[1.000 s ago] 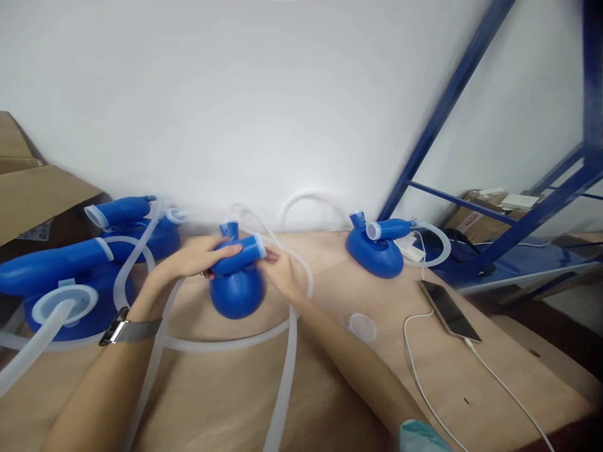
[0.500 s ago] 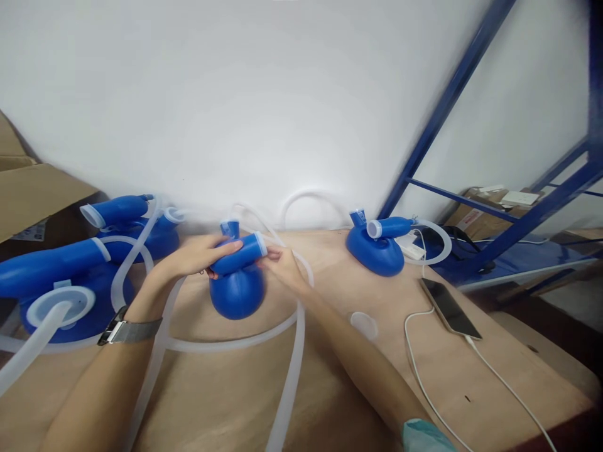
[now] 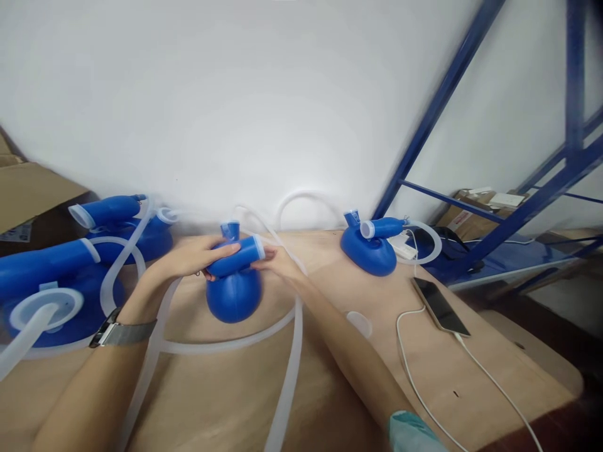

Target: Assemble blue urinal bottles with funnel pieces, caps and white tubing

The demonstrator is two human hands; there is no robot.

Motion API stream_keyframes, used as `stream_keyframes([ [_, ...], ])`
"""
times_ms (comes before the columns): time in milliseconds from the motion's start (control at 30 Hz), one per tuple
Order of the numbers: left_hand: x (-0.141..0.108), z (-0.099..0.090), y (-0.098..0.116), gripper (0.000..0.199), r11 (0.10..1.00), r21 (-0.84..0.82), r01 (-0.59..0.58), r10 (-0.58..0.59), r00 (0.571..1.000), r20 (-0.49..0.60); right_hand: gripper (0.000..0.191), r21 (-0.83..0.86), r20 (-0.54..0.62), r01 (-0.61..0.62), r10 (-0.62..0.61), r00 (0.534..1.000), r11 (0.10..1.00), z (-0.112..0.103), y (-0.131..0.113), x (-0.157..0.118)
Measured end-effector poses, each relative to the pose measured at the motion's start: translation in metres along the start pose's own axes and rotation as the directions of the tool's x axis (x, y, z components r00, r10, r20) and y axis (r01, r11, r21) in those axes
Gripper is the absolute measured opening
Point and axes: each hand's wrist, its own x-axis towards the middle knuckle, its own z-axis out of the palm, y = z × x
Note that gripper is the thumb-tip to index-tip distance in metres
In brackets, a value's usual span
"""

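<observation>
A blue plastic urinal bottle (image 3: pixel 234 298) stands on the table, its short capped neck (image 3: pixel 230 230) pointing up behind. Across its top lies a blue cylindrical funnel (image 3: pixel 238 258) with a pale rim at its right end. My left hand (image 3: pixel 207 256) is wrapped around this funnel, thumb on top and fingers mostly hidden. My right hand (image 3: pixel 276 260) has its fingers bent together at the pale rim (image 3: pixel 259 247). Any small part between those fingertips is hidden. A translucent hose (image 3: pixel 226 345) loops over the table around the bottle.
More blue bottles with funnels and hoses stand left (image 3: pixel 49 263) and right (image 3: pixel 370 251). A clear round lid (image 3: pixel 359 324), a phone (image 3: pixel 441 306) and its white cable lie on the right. A cardboard box (image 3: pixel 38 194) is left; a blue metal frame (image 3: pixel 443 107) rises right.
The view has shifted slightly, so most things sit a little further left. My left hand keeps its grip on the funnel, and my right fingers have closed in a little at its rim.
</observation>
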Motion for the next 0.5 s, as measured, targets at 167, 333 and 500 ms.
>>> stream_keyframes([
  [167, 0.0, 0.001, -0.001, 0.076, 1.0, 0.026, 0.006, -0.007, 0.999, 0.031, 0.043, -0.028, -0.024, 0.045, -0.045, 0.999, 0.999, -0.002, 0.007, 0.001],
  [333, 0.005, 0.005, -0.004, 0.074, 0.994, 0.11, 0.011, -0.006, 0.999, -0.046, 0.03, -0.145, -0.07, 0.023, -0.034, 0.997, 0.989, -0.002, 0.018, 0.005],
  [500, 0.006, 0.005, -0.001, 0.077, 0.983, 0.166, -0.084, 0.091, 0.995, -0.035, 0.021, -0.279, -0.021, 0.054, -0.062, 0.998, 0.959, -0.007, -0.001, 0.006],
])
